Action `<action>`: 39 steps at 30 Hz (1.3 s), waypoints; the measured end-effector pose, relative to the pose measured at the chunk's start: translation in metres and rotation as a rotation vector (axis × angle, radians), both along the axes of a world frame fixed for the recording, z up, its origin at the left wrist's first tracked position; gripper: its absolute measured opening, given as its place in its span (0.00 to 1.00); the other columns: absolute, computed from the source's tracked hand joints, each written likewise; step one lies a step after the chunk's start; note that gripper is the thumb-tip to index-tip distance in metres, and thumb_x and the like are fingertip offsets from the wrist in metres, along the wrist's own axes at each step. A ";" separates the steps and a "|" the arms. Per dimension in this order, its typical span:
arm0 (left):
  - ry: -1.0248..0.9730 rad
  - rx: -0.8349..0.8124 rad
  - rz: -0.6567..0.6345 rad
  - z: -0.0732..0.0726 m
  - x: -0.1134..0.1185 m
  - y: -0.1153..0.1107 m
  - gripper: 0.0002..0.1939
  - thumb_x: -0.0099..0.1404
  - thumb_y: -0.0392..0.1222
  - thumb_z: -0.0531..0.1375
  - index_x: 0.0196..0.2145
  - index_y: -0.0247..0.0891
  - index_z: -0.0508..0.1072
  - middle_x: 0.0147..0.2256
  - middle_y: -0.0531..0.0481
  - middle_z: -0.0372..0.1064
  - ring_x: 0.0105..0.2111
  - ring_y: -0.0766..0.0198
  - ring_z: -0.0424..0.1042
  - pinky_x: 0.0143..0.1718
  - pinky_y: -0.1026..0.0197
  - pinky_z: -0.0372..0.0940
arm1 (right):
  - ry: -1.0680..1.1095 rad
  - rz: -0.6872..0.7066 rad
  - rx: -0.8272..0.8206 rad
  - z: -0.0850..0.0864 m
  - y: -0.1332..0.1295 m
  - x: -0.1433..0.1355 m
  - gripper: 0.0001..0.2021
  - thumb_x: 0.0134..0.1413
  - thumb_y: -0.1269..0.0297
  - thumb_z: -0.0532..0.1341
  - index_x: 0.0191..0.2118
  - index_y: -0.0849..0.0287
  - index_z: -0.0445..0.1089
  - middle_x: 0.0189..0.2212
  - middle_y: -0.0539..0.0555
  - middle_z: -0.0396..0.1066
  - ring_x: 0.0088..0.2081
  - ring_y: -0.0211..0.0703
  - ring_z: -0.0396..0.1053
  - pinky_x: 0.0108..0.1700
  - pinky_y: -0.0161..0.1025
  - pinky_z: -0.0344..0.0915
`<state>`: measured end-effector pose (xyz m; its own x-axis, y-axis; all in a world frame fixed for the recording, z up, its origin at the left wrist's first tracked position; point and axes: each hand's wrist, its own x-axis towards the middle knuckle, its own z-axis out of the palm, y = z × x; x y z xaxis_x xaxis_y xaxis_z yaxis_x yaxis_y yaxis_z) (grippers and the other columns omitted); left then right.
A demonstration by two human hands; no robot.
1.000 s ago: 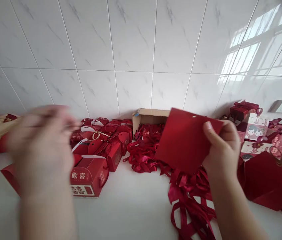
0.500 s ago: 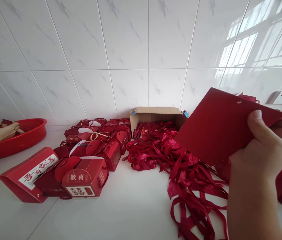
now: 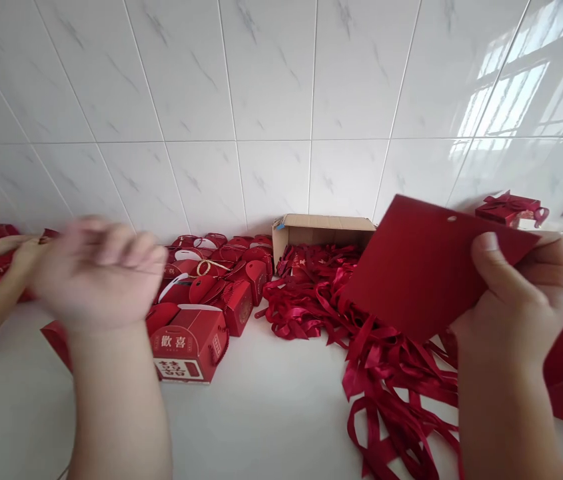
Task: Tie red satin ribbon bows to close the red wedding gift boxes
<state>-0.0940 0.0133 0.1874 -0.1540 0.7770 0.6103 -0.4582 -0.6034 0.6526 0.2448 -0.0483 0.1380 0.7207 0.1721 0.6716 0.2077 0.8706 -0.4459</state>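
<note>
My right hand (image 3: 526, 287) pinches a flat dark-red card (image 3: 416, 273) between thumb and fingers, holding it up and tilted. A small eyelet hole shows near the card's upper edge. Raised at the left, my left hand (image 3: 104, 273) is smeared by motion, and its grip cannot be made out. It hides part of the red gift boxes behind it. The nearest gift box (image 3: 191, 340) stands upright with white-and-gold lettering. Below and behind the card lies a loose pile of red satin ribbons (image 3: 386, 360).
An open cardboard box (image 3: 328, 221) lies on its side against the tiled wall (image 3: 271, 80), with ribbons spilling out. More red gift boxes (image 3: 226, 257) cluster left of it. A bow-tied box (image 3: 511, 208) is at the far right. Another person's hand (image 3: 26, 257) works at the left edge.
My left hand has come into view at the left. My right hand and the card appear slightly lower and further left, while the whole view has shifted.
</note>
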 end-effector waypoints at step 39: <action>0.520 -0.287 -0.148 -0.052 0.103 0.006 0.14 0.57 0.52 0.65 0.28 0.37 0.71 0.25 0.55 0.68 0.25 0.67 0.68 0.24 0.66 0.63 | -0.028 0.864 -0.466 -0.044 0.039 -0.078 0.13 0.50 0.54 0.65 0.32 0.55 0.63 0.31 0.48 0.68 0.31 0.37 0.66 0.36 0.35 0.65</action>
